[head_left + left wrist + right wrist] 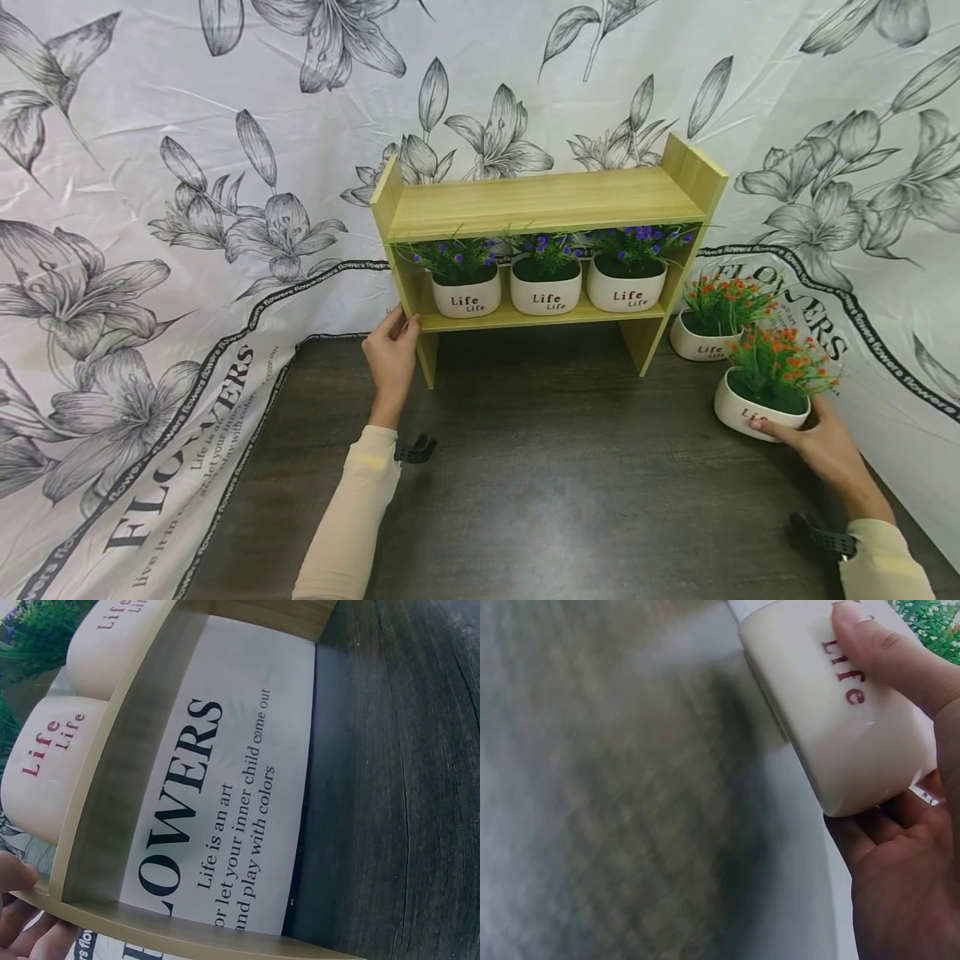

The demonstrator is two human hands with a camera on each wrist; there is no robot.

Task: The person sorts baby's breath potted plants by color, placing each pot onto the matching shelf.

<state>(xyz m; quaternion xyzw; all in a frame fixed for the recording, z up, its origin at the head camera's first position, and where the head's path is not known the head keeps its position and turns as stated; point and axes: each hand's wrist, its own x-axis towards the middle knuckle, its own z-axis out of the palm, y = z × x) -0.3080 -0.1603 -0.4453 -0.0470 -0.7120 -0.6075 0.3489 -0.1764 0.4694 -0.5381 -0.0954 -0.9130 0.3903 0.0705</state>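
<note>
Your right hand (832,446) clamps flowerpot (761,402) near table's (555,475) right edge; left hand (392,354) pinches shelf's (540,202) left edge. Likely shelving; carry level.

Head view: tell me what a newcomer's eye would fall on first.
Probably the wooden shelf at the middle, with three white pots of purple flowers on its lower board. Then, at the right, the pot of orange flowers in the person's right grip, with a similar pot just beyond it. The left grip holds the shelf's left side.
</note>
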